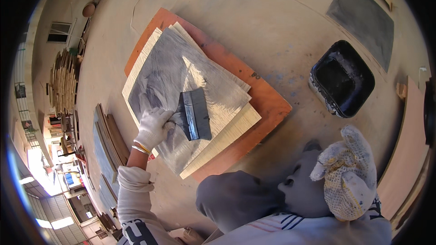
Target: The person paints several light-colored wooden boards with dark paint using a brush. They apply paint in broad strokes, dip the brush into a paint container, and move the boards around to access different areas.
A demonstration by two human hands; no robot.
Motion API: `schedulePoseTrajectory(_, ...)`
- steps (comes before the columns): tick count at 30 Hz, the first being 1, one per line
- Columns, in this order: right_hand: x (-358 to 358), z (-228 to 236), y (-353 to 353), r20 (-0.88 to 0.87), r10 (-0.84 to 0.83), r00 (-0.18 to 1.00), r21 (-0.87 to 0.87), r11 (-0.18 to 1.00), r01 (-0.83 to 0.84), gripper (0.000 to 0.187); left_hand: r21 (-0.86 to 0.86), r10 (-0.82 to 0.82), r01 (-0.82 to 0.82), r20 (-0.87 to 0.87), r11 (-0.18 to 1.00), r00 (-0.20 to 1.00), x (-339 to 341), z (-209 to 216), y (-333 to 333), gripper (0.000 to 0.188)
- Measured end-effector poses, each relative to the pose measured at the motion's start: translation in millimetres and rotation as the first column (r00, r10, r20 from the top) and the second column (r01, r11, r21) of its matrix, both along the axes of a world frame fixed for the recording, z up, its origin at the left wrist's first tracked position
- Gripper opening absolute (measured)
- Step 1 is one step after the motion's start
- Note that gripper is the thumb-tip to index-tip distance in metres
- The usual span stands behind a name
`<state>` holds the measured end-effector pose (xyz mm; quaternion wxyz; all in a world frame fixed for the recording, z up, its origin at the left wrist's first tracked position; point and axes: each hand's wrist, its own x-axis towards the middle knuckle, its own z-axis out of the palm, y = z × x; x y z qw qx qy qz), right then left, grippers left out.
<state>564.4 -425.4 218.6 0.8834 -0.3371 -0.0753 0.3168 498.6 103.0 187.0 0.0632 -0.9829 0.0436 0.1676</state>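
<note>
My left hand (153, 128), in a white knit glove, is closed at the left side of a dark flat spreader (203, 113) with a shiny strip along it. The spreader lies against a wood-grained sheet (213, 75) smeared with grey. One pale streak beside the blade is uncoated. More pale sheets (227, 140) are stacked unevenly beneath it, on an orange-brown board (272, 104) on the ground. My right hand (347, 174), in a stained white glove, is raised near my body. Its thumb and a finger stand apart, other fingers bend, and nothing shows in it.
Right of the stack stands a black tub (345, 79) with dark residue inside. Beyond it lies a dark grey sheet (363, 22). Boards lean at the left (109, 140), and a pale panel (402, 145) stands at the far right. My knee (236, 195) is close to the stack.
</note>
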Motion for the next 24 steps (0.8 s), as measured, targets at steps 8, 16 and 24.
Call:
schedulePoseTrajectory(8,-6,11,8,0.004,0.017,1.0,-0.086,0.996,-0.016,0.078,0.001,-0.467,0.468,0.053,0.884,0.883,117,-5,-60,0.021)
schedulePoseTrajectory(16,-6,14,12,-0.031,0.027,0.999,-0.133,0.991,-0.031,0.077,0.099,-0.504,0.516,-0.121,0.851,0.855,76,6,-46,0.022)
schedulePoseTrajectory(24,-9,18,18,-0.044,0.068,0.997,-0.144,0.987,-0.074,0.076,0.125,-0.496,0.492,0.007,0.862,0.868,102,2,-58,0.017)
